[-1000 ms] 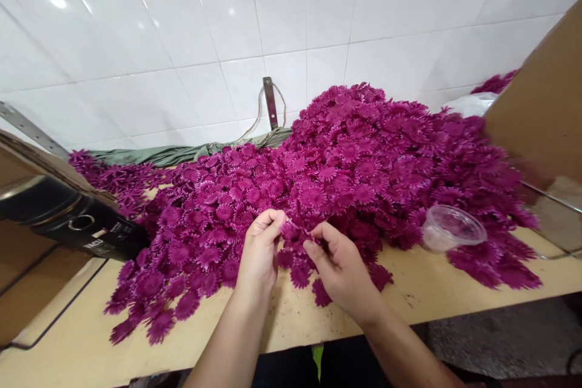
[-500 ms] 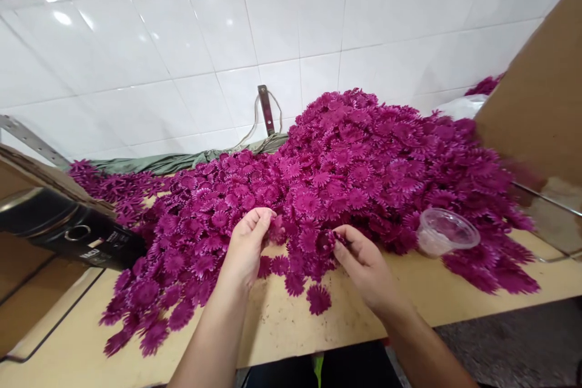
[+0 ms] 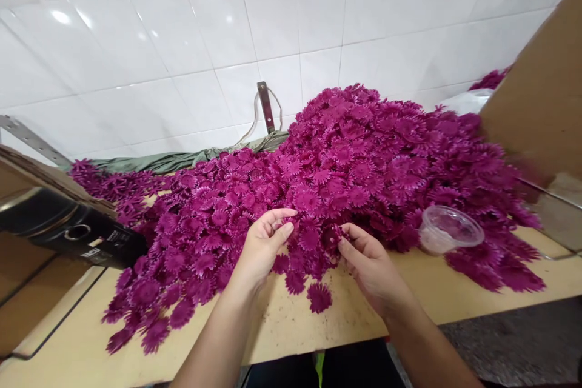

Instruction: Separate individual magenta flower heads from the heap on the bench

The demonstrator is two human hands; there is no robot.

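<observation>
A white tiled wall [image 3: 182,42] is seen behind a pale counter [image 3: 354,315], most of which is covered by a heap of magenta flower heads [image 3: 364,157]. A cardboard sheet [image 3: 541,97] is leaned at the right, and a black appliance [image 3: 73,230] is set at the left. A clear plastic cup [image 3: 448,230] is laid against the heap's right slope. At the heap's front edge, the left hand [image 3: 264,245] is held narrowly parted, its fingertips touching the blooms. The right hand [image 3: 373,267] is pinched on one flower head [image 3: 330,236]. A loose flower head [image 3: 319,297] is left on the counter between the wrists.
</observation>
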